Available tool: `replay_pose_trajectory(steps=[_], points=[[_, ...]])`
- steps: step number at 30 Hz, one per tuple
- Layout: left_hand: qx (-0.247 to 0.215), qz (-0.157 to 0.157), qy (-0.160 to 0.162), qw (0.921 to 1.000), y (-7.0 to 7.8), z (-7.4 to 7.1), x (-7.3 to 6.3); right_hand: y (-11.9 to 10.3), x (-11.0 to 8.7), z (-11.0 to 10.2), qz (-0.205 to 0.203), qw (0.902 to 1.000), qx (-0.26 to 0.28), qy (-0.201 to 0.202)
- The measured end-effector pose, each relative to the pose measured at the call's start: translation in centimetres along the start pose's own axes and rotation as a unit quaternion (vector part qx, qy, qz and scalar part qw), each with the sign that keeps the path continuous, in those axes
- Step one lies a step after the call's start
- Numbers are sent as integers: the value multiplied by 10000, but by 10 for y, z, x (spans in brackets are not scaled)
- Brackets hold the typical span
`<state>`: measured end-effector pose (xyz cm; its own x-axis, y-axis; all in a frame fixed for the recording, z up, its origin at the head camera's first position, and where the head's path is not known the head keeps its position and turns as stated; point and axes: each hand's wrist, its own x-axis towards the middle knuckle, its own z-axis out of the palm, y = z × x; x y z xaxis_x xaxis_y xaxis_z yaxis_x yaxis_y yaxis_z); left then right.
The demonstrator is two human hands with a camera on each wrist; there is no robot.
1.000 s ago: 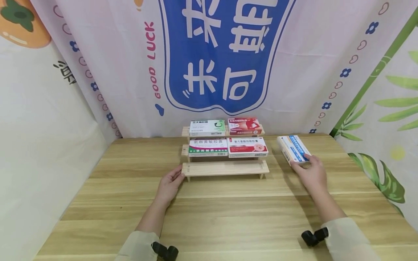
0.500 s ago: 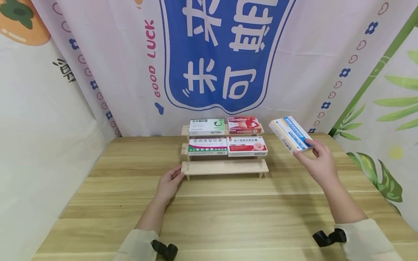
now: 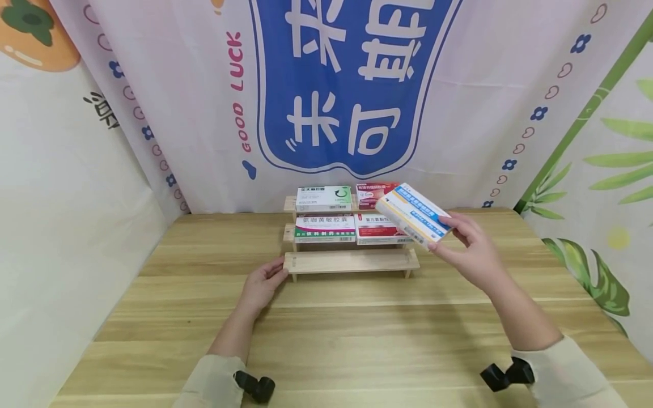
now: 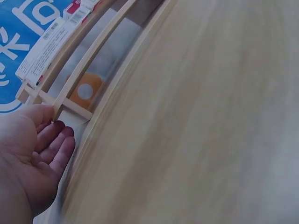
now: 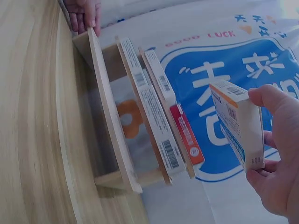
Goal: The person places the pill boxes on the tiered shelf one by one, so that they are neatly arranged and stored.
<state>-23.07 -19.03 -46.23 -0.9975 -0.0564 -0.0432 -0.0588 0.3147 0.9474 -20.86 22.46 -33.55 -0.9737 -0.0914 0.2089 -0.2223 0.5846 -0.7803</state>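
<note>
My right hand (image 3: 471, 249) grips a blue-and-white medicine box (image 3: 414, 214) by its near right end and holds it tilted in the air. In the head view the box partly covers a red medicine box (image 3: 369, 196) on the top tier and a white-and-red one (image 3: 374, 229) on the middle tier. My left hand (image 3: 262, 287) pinches the left end of the bottom tier of a wooden three-tier rack (image 3: 352, 262). Its thumb and fingertips meet the rack's end (image 4: 60, 100) in the left wrist view. The bottom tier bears no box.
A green-and-white box (image 3: 322, 198) sits on the top tier at left, with a white, purple and green box (image 3: 325, 228) below it. The rack stands on a wood-grain table (image 3: 357, 334), before a printed curtain (image 3: 204, 113).
My right hand has lifted the blue-and-white box off the table and carried it left, to in front of the rack's upper right side. The left hand stays at the rack.
</note>
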Motion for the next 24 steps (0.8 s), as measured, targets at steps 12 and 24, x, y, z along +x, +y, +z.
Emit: replay_pose_trajectory(steps=[12,24], points=[[228,159,-341,9990,-6,-16,6,-12,2,38,-382,9950,325,-866],[-61,145,-244,9996,-6,-12,5,-6,-4,91,-828,9838,145,-1582]])
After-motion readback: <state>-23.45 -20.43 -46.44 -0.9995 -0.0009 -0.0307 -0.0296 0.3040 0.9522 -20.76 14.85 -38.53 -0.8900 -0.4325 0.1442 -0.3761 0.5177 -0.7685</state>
